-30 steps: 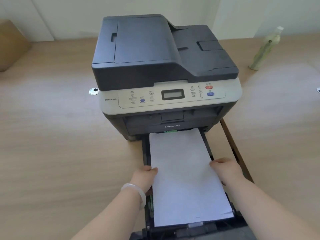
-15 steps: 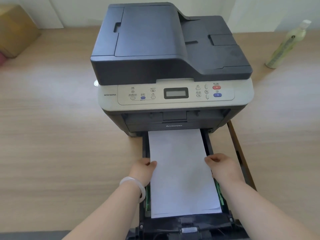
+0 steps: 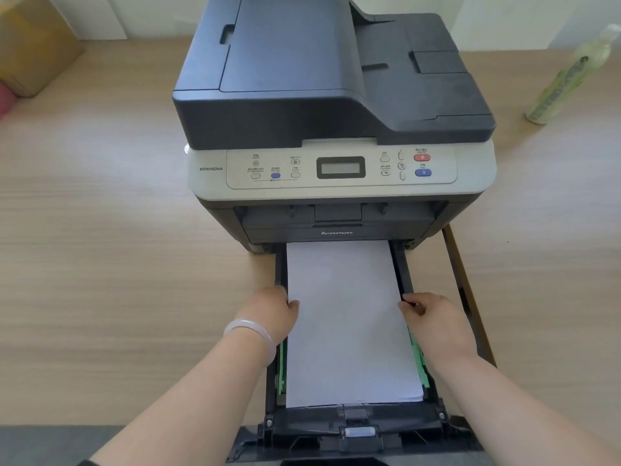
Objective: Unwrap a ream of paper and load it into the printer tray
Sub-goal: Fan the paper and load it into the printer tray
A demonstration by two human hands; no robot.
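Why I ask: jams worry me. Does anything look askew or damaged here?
Nothing stands out. The paper stack lies flat between the tray's green guides, the left hand and right hand at its side edges. No creases or tears show.

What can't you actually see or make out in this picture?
- Head view: the far end of the paper lies under the printer.
- Left hand and right hand: fingertips hidden at the paper's edges.
- Button labels: too small.
- Bottle: blurred.
- Tray front: cut off by the bottom edge.

The printer (image 3: pixel 332 129) reads "M7615DNA" and "lenovo".
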